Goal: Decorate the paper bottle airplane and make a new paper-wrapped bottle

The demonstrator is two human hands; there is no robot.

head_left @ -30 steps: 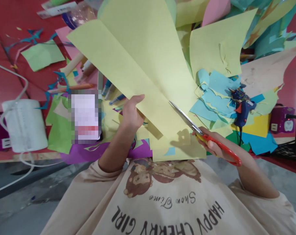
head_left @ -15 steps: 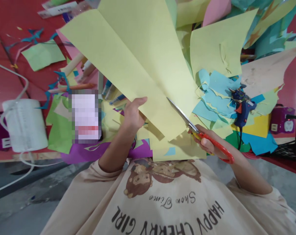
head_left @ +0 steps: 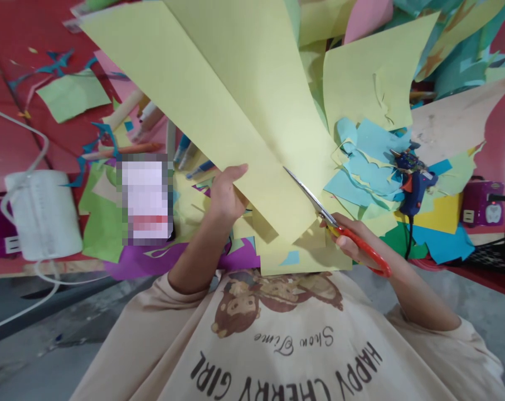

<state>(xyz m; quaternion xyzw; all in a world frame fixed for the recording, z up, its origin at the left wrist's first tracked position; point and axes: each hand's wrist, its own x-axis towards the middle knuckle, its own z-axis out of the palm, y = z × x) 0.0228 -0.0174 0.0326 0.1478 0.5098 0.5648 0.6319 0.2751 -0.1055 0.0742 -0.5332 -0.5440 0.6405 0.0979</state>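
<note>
A large sheet of pale yellow paper (head_left: pixel 261 72) stretches away from me, with a long straight cut splitting a strip from its left side. That strip is pinched between the thumb and fingers of my left hand (head_left: pixel 229 192), the thumb on top and most fingers hidden underneath. My right hand (head_left: pixel 353 236) grips a pair of scissors (head_left: pixel 309 195) with red handles. Their blades look nearly closed at the cut, the tip pointing away and to the left; the lower blade is partly hidden by the paper.
Left lie a phone (head_left: pixel 146 200) with a blurred screen, several pens (head_left: pixel 189 156) and a white power adapter (head_left: pixel 43 214) with a cable. Right are blue paper scraps (head_left: pixel 373 161), a dark blue glue gun (head_left: pixel 415 186) and a purple box (head_left: pixel 482 203). Purple paper (head_left: pixel 147 262) overhangs the front edge.
The strip's far end has swung to the left, widening the gap along the cut. My right hand and the scissors have shifted slightly left; my left hand has barely moved.
</note>
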